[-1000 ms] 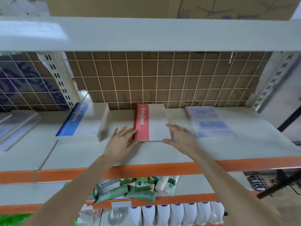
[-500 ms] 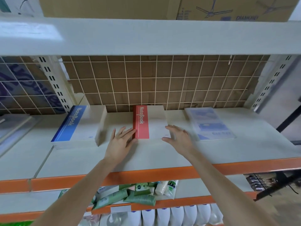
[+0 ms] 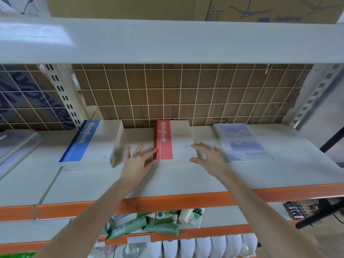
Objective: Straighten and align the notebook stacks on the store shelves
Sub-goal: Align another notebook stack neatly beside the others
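Red notebook stack [image 3: 172,141] lying flat on the white shelf [image 3: 167,180], between both hands. Left hand [image 3: 137,162] flat against its red edge, fingers straight; right hand [image 3: 208,157] open beside its other edge.

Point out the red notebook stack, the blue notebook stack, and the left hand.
red notebook stack [image 3: 163,140], head view, red cover band.
blue notebook stack [image 3: 81,140], head view, blue cover band.
left hand [image 3: 136,162], head view, back of hand.
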A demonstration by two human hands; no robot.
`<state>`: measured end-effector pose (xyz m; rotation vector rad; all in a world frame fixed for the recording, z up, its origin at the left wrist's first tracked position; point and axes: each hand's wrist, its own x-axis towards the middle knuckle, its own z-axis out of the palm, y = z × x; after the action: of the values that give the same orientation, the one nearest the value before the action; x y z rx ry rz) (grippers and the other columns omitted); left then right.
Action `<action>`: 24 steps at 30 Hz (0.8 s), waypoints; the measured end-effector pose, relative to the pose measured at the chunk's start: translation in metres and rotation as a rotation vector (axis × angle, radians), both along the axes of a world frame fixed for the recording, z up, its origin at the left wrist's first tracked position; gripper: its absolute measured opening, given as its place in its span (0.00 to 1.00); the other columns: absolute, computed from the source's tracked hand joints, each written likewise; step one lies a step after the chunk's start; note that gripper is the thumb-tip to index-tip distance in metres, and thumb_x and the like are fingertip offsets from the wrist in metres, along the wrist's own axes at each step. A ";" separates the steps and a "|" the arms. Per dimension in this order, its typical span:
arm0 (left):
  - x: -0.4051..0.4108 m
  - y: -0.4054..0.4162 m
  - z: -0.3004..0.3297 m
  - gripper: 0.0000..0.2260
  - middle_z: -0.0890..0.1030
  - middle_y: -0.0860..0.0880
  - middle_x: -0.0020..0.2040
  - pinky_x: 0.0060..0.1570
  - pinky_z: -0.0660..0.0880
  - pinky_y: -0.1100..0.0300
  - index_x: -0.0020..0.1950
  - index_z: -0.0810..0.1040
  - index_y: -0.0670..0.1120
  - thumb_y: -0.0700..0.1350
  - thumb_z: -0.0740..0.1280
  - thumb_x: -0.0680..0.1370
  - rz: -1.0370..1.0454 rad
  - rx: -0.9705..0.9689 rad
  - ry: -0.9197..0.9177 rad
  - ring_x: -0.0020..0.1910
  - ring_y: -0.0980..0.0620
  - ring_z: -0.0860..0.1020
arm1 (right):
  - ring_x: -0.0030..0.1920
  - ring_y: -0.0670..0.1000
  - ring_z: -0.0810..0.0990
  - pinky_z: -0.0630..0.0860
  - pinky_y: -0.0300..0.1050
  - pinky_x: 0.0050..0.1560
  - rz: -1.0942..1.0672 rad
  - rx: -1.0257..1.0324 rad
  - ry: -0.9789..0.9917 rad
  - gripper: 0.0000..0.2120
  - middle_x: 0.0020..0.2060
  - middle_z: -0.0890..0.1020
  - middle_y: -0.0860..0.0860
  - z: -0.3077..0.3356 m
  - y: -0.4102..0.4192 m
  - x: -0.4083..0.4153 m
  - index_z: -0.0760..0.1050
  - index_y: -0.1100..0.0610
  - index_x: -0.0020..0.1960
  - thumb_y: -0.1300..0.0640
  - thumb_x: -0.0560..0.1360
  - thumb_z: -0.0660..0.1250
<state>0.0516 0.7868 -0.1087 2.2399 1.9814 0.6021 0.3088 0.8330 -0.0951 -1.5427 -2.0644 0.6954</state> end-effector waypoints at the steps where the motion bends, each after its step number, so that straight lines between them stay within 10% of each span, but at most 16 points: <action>1: 0.001 0.000 0.000 0.21 0.69 0.56 0.70 0.72 0.40 0.46 0.72 0.67 0.53 0.55 0.60 0.79 0.004 -0.004 0.003 0.75 0.54 0.56 | 0.74 0.45 0.58 0.44 0.49 0.72 0.009 -0.007 0.003 0.25 0.69 0.71 0.46 0.001 0.000 0.001 0.70 0.52 0.69 0.51 0.74 0.70; 11: 0.009 -0.002 0.010 0.22 0.69 0.57 0.70 0.71 0.41 0.42 0.74 0.62 0.55 0.55 0.57 0.80 0.066 -0.103 0.098 0.76 0.54 0.51 | 0.75 0.44 0.55 0.41 0.52 0.72 0.022 0.005 -0.115 0.26 0.71 0.67 0.45 0.005 0.001 0.003 0.69 0.49 0.70 0.48 0.74 0.69; 19: -0.007 -0.043 0.010 0.48 0.49 0.48 0.78 0.71 0.35 0.46 0.77 0.45 0.51 0.78 0.39 0.64 0.142 -0.131 0.031 0.77 0.48 0.45 | 0.76 0.47 0.36 0.38 0.52 0.73 0.179 0.082 -0.284 0.37 0.77 0.44 0.45 0.019 -0.012 -0.026 0.49 0.48 0.77 0.50 0.76 0.67; 24: -0.049 -0.096 0.009 0.31 0.50 0.48 0.78 0.72 0.39 0.46 0.77 0.45 0.51 0.57 0.57 0.79 0.270 -0.011 0.072 0.77 0.47 0.45 | 0.77 0.50 0.41 0.40 0.55 0.75 0.356 0.170 -0.240 0.35 0.77 0.48 0.49 0.028 -0.026 -0.102 0.51 0.52 0.77 0.49 0.77 0.65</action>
<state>0.0023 0.6905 -0.0993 2.0295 2.3382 0.5386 0.2072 0.8071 -0.0676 -1.2260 -2.5415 0.4555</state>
